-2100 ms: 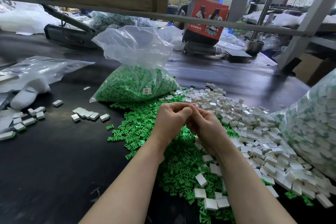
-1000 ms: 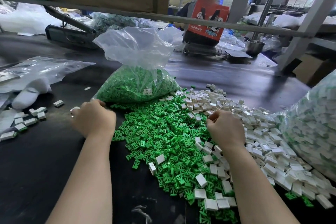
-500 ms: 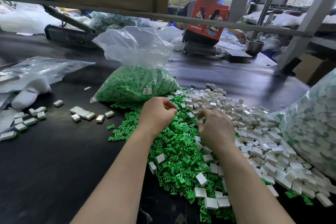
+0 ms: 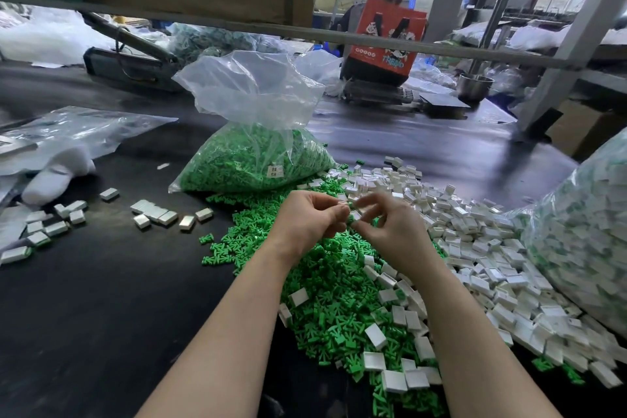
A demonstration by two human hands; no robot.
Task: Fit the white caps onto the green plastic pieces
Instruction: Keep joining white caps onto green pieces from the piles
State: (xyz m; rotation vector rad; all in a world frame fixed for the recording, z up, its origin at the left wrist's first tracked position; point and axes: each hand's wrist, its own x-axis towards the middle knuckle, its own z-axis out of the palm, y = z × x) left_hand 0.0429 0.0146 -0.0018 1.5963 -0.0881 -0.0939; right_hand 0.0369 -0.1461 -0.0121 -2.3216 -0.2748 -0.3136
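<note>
Worktop (image 4: 84, 316): dark, carries all stock.
Green plastic pieces (image 4: 325, 282): loose heap, mid-worktop.
White caps (image 4: 475, 248): heap toward right edge.
Left hand (image 4: 307, 222): fingers curled, pinching a small pale piece, apparently a cap.
Right hand (image 4: 390, 231): fingertips pinching a green piece; contents blurred.
Advice: square parts first, press straight.

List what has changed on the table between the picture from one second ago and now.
The left hand left the finished pieces at the table's left, where a few more now lie, and came back right to meet the right hand, which lifted off the white caps. Both now pinch small parts together above the green pieces. The bag of green pieces stayed put.
</note>
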